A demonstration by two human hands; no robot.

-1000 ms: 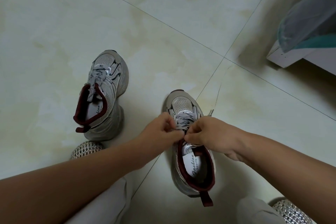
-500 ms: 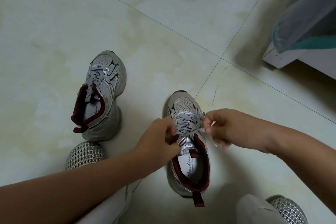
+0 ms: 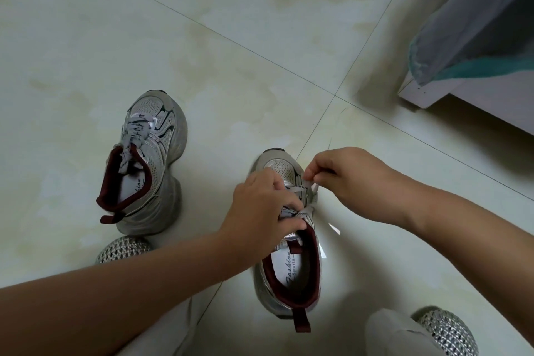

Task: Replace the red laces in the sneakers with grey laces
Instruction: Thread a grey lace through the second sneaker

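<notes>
Right hand [image 3: 351,182] has risen, pinching grey lace [image 3: 306,184]; left hand [image 3: 260,208] clamps sneaker [image 3: 289,277].

Left hand [image 3: 261,208] presses the near sneaker's [image 3: 289,263] grey lace [image 3: 300,212] while right hand [image 3: 344,179] pinches its end toward two o'clock.

Glossy, smooth tile floor [image 3: 260,23]; sneakers [image 3: 150,159] of perforated mesh with shiny trim; flat woven cloth laces [image 3: 135,127]; knit metallic-looking slippers [image 3: 124,248].
</notes>
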